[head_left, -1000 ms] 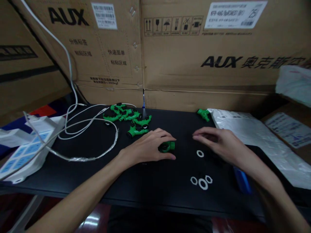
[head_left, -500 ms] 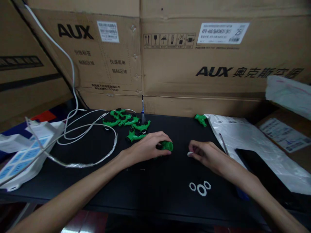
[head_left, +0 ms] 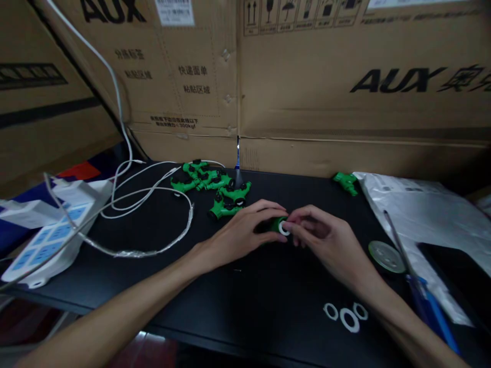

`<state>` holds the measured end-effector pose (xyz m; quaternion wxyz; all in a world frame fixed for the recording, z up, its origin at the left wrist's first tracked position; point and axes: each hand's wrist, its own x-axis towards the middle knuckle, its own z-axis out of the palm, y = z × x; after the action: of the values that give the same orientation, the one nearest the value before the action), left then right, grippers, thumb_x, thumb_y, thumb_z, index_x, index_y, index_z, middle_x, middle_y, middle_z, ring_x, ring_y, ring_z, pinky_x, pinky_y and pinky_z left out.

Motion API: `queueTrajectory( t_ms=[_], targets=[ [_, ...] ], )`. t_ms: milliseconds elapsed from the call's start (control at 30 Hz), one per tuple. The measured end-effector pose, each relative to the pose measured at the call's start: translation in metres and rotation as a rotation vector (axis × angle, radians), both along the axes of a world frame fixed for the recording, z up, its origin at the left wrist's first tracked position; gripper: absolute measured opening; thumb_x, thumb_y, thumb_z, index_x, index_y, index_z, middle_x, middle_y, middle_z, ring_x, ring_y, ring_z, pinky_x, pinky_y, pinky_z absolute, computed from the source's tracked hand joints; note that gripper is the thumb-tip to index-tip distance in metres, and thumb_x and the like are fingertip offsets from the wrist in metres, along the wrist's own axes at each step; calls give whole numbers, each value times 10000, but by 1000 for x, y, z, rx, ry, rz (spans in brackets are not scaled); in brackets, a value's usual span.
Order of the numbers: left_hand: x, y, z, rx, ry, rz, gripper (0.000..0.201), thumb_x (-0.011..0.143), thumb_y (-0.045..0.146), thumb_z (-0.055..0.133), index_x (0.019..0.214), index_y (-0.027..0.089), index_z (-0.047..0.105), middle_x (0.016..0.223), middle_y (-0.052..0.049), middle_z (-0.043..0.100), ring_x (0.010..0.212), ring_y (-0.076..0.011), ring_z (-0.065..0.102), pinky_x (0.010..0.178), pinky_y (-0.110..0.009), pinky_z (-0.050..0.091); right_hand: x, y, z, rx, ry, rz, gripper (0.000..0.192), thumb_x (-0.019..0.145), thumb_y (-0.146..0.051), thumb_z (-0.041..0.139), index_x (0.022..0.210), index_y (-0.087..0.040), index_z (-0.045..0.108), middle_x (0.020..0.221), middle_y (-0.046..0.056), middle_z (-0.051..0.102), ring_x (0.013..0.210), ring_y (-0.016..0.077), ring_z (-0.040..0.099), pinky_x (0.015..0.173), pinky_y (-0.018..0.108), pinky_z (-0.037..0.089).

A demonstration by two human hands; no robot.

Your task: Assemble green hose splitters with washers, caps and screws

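My left hand [head_left: 249,227] is wrapped round a green hose connector [head_left: 276,223], its open end facing right; most of it is hidden by the fingers. My right hand [head_left: 322,230] pinches a white ring washer [head_left: 284,228] at the mouth of that connector. The washer lies against the opening; how deep it sits I cannot tell. Closer to the table's front edge lie three white rings, the middle one [head_left: 350,320] larger than the two beside it. Behind my left hand is a pile of green Y-shaped connectors [head_left: 209,179] with black parts.
A single green connector [head_left: 346,183] lies at the back right beside a white plastic bag [head_left: 383,199]. On the right are a round clear lid [head_left: 386,256], a blue-handled screwdriver [head_left: 429,301] and a black phone [head_left: 456,271]. A power strip [head_left: 57,235] and white cables [head_left: 153,191] occupy the left.
My right hand has moved left and brought the white washer to the connector's mouth. The view has tilted down and shifted, so the round lid and blue handle now show.
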<state>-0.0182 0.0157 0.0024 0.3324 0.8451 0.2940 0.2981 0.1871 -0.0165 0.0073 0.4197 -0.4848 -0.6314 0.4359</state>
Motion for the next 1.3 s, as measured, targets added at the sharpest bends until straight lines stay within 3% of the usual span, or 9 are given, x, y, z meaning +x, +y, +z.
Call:
queueTrajectory(
  t_ms=[167,300,500,667,833,1000,1100,1200,1300],
  targets=[
    [5,-4,-1,-72,-11,17,376,883,357,750,1229,243,657,1281,-59,629,1156,-197,624,979,-331,514,-2,-2,1,16,59,-64,357,784,-477,799,882,-195,603,828,-1,619,618,106,609,548,242,500],
    [5,-3,-3,-96,-17,33,365,880,339,757,1216,227,670,1242,-54,647,1107,-184,637,959,-310,508,1,-4,6,12,27,-45,290,865,-466,722,916,-200,616,808,2,624,623,118,628,560,253,510],
    [4,0,-4,-111,-46,57,339,894,353,740,1193,209,673,1197,-66,672,1106,-193,641,952,-312,502,5,-12,5,254,-257,-8,134,920,-344,678,916,-214,709,949,57,657,819,169,665,694,295,550],
    [3,-1,-4,-137,-35,77,365,880,363,754,1198,205,668,1198,-61,665,1054,-182,650,894,-298,512,4,-14,1,502,-401,-1,81,949,-226,640,985,-219,712,969,61,646,858,162,661,709,281,546],
    [3,-1,-4,-134,-42,64,343,886,341,748,1190,203,670,1200,-66,664,1038,-186,650,885,-309,518,4,-14,-1,590,-496,-15,89,951,-218,641,994,-190,713,988,79,631,855,162,661,698,277,547],
    [2,0,-4,-104,-43,61,319,901,292,733,1198,202,659,1216,-63,664,1067,-186,641,905,-311,517,4,-16,-6,693,-717,3,173,975,-244,596,1119,-193,677,1059,107,628,871,201,653,739,353,553],
    [2,-1,-5,-111,-53,66,337,892,322,744,1194,199,664,1207,-62,668,1049,-180,646,891,-305,524,3,-17,-3,580,-572,-29,132,980,-268,596,1085,-208,651,1035,87,641,872,181,662,754,330,555],
    [1,-2,-5,-121,-63,73,370,868,334,770,1207,224,671,1239,-61,654,1093,-191,641,885,-303,536,4,-15,1,236,-267,-93,195,955,-388,636,1032,-211,609,904,47,672,754,146,669,675,277,557],
    [2,-3,-4,-97,-85,82,372,853,294,784,1206,249,677,1309,-67,617,1168,-212,624,940,-334,541,4,-11,2,-111,-5,19,326,920,-470,657,1082,-200,571,768,20,693,666,140,665,623,258,556]
  ],
)
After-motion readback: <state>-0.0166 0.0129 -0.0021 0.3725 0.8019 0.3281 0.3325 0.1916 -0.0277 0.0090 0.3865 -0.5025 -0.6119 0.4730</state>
